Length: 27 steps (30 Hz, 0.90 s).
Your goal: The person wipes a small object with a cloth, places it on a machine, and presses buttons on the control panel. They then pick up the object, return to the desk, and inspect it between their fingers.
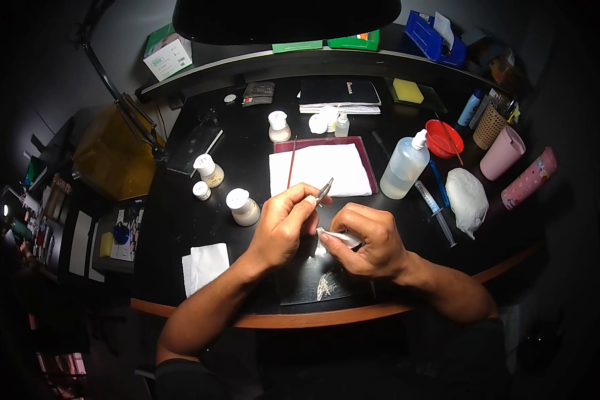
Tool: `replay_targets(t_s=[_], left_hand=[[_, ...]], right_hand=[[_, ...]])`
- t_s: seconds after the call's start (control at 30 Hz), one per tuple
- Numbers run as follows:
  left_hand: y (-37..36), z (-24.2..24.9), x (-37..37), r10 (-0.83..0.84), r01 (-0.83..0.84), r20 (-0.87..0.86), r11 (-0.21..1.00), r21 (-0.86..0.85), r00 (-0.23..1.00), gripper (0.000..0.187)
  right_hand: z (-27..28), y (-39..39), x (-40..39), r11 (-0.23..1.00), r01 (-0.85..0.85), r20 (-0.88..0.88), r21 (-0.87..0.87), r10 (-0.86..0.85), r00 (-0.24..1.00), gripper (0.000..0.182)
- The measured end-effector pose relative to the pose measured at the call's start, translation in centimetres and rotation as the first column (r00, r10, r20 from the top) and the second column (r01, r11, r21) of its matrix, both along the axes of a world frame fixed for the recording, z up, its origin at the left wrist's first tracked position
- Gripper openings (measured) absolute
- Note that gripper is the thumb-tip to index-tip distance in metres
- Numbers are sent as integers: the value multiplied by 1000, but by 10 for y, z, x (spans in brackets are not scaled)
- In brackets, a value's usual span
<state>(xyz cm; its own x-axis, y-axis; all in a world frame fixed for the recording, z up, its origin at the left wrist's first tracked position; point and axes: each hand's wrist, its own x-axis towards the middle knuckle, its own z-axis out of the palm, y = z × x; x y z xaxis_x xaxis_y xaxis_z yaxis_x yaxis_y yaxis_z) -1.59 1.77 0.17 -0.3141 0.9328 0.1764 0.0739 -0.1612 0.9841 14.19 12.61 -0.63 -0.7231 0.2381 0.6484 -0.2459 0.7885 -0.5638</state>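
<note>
Near the front middle of the desk, my left hand [283, 223] is closed round a short metal tool [326, 189], its pointed tip angled up and away. It looks like tweezers, but most of it is hidden by my fingers. Just to the right, my right hand [370, 240] pinches a crumpled white tissue [343, 239]. The two hands are close together. Below them, a small pile of pale slivers [324, 287] lies on a dark shiny plate [297, 290]. Beyond my hands, a white paper sheet [323, 170] rests on a maroon tray [370, 163], with a thin brush [293, 163] across it.
Lidded powder jars [243, 208] stand left of my hands, near a folded white tissue [207, 267]. To the right are a pump bottle [405, 170], a syringe [435, 213], a white bundle [467, 200] and a red bowl [443, 139]. A dark lamp head [287, 20] hangs above.
</note>
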Motion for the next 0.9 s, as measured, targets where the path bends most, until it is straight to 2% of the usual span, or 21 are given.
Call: replay_targets(t_s=[0.1,0.2,0.23,0.27,0.3,0.33,0.37,0.4,0.43,0.57,0.67,0.77,0.87,0.9], left_hand=[[-1,4,-3,76,-75,-71,997,5,995,27],[0,12,0,217,-192,-376,976,102,901,21],[8,-4,-6,311,-120,-545,926,358,779,23],[4,1,-1,339,-120,-565,913,389,752,23],[6,-6,0,447,-163,-570,862,480,689,20],[5,-9,-1,544,-103,-598,784,612,589,17],[7,-14,1,584,-162,-576,769,618,573,17],[11,-22,0,623,-171,-557,736,655,550,17],[4,-23,-5,666,-204,-531,703,681,524,17],[8,-29,-8,647,-193,-516,708,679,562,17],[9,-30,-11,702,-230,-513,674,702,494,17],[16,-36,-16,666,-263,-522,716,646,533,17],[12,-30,-18,670,-292,-510,717,633,539,19],[11,-28,-17,674,-302,-504,714,631,540,20]], right_hand=[[-1,7,2,998,64,93,13,-65,994,18],[-6,17,3,998,55,213,16,-57,975,22],[-5,18,3,997,73,262,37,-81,962,22],[-4,16,2,994,69,228,82,-86,970,20],[-5,13,1,996,70,244,63,-84,966,17],[-2,7,-1,998,25,188,52,-35,981,15],[-9,11,0,999,13,210,38,-21,978,13],[-20,15,-3,999,-31,152,5,30,988,14],[-18,11,-10,995,-89,172,39,81,982,16],[-24,12,-1,1000,-20,235,1,19,972,18],[-29,24,-2,999,-15,220,46,5,976,20],[-35,32,-1,999,4,231,-49,7,973,20],[-37,37,-1,998,47,301,-40,-33,953,20],[-41,36,-2,999,39,241,-36,-29,970,21]])
